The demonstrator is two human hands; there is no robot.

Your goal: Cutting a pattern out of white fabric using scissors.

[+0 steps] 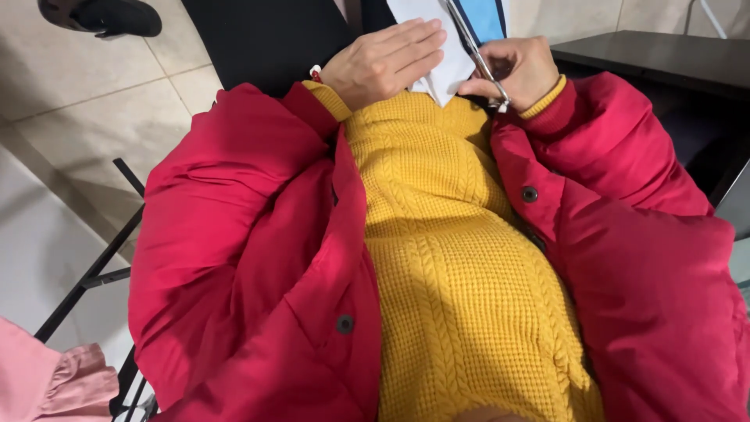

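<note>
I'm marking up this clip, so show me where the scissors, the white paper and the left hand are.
scissors (pixel 478 59), head view, on the metal blades just above the pivot.
white paper (pixel 447 78), head view, on its lower corner over the sweater.
left hand (pixel 383 62), head view, on the back of the hand.

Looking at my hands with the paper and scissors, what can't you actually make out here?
Head view only:
- White paper: its top is cut off by the frame edge; the left hand covers its left part.
- Scissors: blade tips run out of frame; the handles sit hidden inside the right hand.
- Blue sheet: mostly cut off at the top.
</note>
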